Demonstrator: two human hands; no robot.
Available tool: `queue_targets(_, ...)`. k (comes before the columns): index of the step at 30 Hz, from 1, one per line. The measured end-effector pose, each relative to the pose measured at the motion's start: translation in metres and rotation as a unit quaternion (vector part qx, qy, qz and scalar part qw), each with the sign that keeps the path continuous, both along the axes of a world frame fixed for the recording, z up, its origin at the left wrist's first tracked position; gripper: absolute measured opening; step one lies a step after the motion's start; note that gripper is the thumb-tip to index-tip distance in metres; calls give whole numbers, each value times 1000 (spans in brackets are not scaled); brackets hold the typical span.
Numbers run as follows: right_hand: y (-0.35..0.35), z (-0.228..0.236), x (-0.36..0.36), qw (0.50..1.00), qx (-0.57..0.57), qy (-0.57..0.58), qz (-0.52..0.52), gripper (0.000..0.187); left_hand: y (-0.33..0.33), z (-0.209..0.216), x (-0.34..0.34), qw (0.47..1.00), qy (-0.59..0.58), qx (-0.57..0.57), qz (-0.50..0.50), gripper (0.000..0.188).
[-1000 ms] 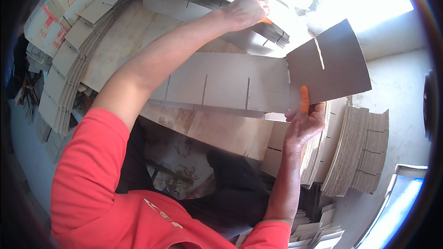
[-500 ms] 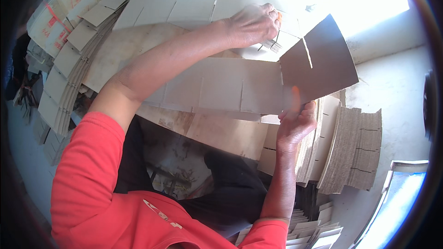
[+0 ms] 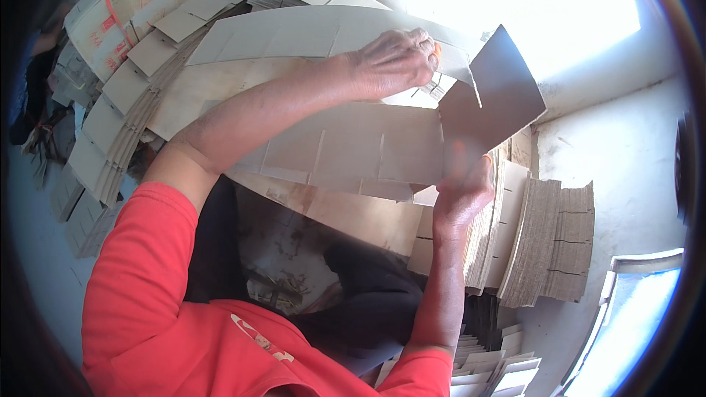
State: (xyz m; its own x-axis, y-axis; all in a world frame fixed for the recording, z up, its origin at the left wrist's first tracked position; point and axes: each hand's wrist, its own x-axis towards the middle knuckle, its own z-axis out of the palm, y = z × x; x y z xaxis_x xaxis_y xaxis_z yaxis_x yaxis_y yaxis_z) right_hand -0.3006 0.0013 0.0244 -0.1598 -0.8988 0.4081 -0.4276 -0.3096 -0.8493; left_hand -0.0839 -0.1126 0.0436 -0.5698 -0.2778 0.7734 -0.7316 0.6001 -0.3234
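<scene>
My left hand (image 3: 397,62) is closed over the right part of a long, pale slotted cardboard strip (image 3: 272,33), with something orange at its fingertips. Its grip is partly hidden. Nearer to me, my right hand (image 3: 463,195) grips a second slotted cardboard strip (image 3: 346,147) by its lower edge, close to the fold; an orange patch shows blurred there too. Beyond that fold, the strip's end panel (image 3: 496,92) tilts up, brown and shaded. The far strip's right end meets a slot in this panel; I cannot tell how deep it sits.
Under the strips lies a wooden board (image 3: 360,217). Overlapping slotted cardboard pieces (image 3: 110,132) line the left side, below a pale carton (image 3: 121,11). Upright cardboard stacks (image 3: 548,239) stand by the right wall, with more pieces (image 3: 493,375) at the lower right.
The raised end panel has shifted left and stands tilted more steeply. My left hand has moved slightly down and left, the far strip with it. The whole view has shifted a little.
</scene>
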Motion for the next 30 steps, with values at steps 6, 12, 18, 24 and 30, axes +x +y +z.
queue_targets(6, 7, 39, 33, 930, -87, 352, -62, 18, 49, 21, 10, 994, 6, 83, -68, 24)
queue_targets(12, -6, 53, 56, 881, 21, 473, 1, 9, 67, 20, 29, 952, 10, 302, -54, 8)
queue_targets(18, -74, 26, 80, 819, 239, 508, 117, 20, 34, -25, 52, 886, 1, 462, 38, 6)
queue_targets(24, -91, -41, 69, 830, 320, 439, 125, 16, 24, -84, 56, 855, 23, 517, 34, 11)
queue_targets(30, -49, -19, -7, 938, 81, 335, 30, 13, 39, -91, 84, 902, 68, 419, 75, 30)
